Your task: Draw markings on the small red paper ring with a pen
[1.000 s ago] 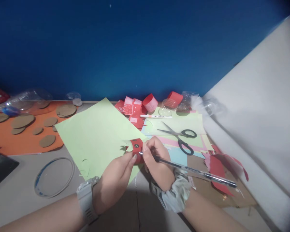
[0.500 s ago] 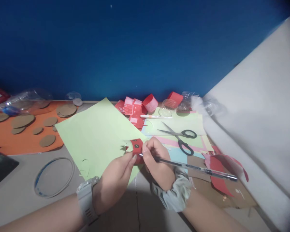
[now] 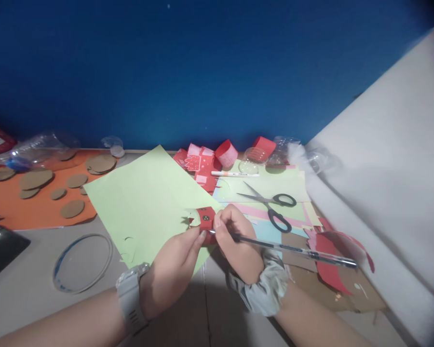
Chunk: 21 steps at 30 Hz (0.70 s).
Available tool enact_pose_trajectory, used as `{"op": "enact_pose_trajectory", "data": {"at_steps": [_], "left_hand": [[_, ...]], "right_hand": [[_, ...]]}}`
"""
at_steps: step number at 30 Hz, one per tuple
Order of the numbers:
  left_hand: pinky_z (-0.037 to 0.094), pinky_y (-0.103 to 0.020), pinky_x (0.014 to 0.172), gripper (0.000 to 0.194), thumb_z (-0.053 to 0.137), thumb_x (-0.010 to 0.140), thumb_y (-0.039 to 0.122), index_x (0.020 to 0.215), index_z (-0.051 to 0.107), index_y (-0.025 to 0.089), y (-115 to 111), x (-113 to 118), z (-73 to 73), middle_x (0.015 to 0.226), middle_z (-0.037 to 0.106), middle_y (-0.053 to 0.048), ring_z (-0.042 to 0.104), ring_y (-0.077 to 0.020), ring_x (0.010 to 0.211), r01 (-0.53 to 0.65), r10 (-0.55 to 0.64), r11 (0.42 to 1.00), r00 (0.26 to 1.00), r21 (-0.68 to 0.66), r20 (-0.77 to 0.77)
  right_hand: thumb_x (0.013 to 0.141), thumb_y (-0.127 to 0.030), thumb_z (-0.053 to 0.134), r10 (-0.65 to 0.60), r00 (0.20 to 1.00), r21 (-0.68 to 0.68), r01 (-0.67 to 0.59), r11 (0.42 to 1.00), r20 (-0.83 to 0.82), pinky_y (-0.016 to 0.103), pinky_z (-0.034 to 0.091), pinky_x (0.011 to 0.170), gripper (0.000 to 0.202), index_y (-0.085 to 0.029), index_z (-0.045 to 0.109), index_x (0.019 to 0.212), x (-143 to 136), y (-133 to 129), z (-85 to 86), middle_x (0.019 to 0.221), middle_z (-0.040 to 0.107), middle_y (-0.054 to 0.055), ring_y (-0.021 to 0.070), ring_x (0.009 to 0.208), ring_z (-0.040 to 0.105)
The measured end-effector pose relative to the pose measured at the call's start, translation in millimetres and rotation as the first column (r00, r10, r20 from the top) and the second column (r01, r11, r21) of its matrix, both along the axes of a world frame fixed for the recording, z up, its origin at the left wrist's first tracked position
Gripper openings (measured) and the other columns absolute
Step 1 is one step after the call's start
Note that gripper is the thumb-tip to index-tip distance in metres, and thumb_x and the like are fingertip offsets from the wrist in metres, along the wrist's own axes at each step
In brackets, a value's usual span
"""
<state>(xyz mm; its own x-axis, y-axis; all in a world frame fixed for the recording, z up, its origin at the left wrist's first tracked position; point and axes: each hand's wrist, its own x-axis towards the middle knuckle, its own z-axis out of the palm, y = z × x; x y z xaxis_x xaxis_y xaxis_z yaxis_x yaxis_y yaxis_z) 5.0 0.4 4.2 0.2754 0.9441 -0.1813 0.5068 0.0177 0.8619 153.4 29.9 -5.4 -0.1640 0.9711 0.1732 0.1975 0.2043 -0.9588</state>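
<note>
A small red paper piece (image 3: 207, 215) with dark eye-like spots and a pale green jagged edge is held over the corner of a light green sheet (image 3: 148, 197). My left hand (image 3: 177, 262) pinches it from the left, thumb and fingers together. In my right hand (image 3: 237, 241) is a clear pen with a dark end (image 3: 296, 250). Its tip touches or nearly touches the lower part of the red paper, and the long barrel points off to the right. The right fingers also rest against the paper's right edge.
Black-handled scissors (image 3: 271, 202) lie half open on stacked coloured paper at the right. Red paper rolls (image 3: 226, 153) and a marker (image 3: 235, 174) are behind. Left are cardboard discs (image 3: 36, 179), a clear ring (image 3: 83, 263) and a plastic bottle (image 3: 39, 152).
The whole view has shifted very slightly. Both hands keep their hold on the red paper and the pen, with no clear movement between them.
</note>
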Motion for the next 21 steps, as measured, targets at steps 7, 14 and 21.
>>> {"op": "enact_pose_trajectory", "data": {"at_steps": [7,14,21], "left_hand": [[0.047,-0.033,0.085,0.033,0.029,0.102,0.034,0.087,0.055,0.02,0.1,0.8,1.2,0.087,0.069,-0.006,0.064,-0.0218,0.083,-0.019,0.019,1.0,1.0,-0.012,0.018],[0.047,-0.032,0.083,0.032,0.03,0.101,0.032,0.086,0.056,0.02,-0.2,0.8,0.9,0.085,0.069,-0.005,0.064,-0.0212,0.083,-0.027,0.027,1.0,0.999,0.012,0.021],[0.046,-0.032,0.081,0.032,0.03,0.102,0.032,0.086,0.054,0.02,0.2,0.1,2.0,0.087,0.069,-0.005,0.063,-0.0211,0.083,-0.029,0.029,1.0,0.999,-0.006,0.033]], "right_hand": [[0.091,-0.025,0.049,0.038,0.999,0.02,-0.039,0.999,0.023,0.025,0.035,0.054,0.024,-0.022,0.039,0.069,0.7,0.2,-0.4,0.064,0.045,-0.004,0.0115,0.057,0.041],[0.091,-0.025,0.049,0.033,0.999,0.02,-0.034,0.999,0.019,0.026,0.034,0.054,0.024,-0.022,0.039,0.069,1.3,-1.2,0.1,0.064,0.045,-0.004,0.0113,0.056,0.04],[0.092,-0.027,0.048,0.049,0.999,0.013,-0.049,0.999,0.017,0.026,0.035,0.054,0.024,-0.023,0.039,0.07,1.7,-1.5,-1.3,0.064,0.044,-0.004,0.0119,0.056,0.04]]}}
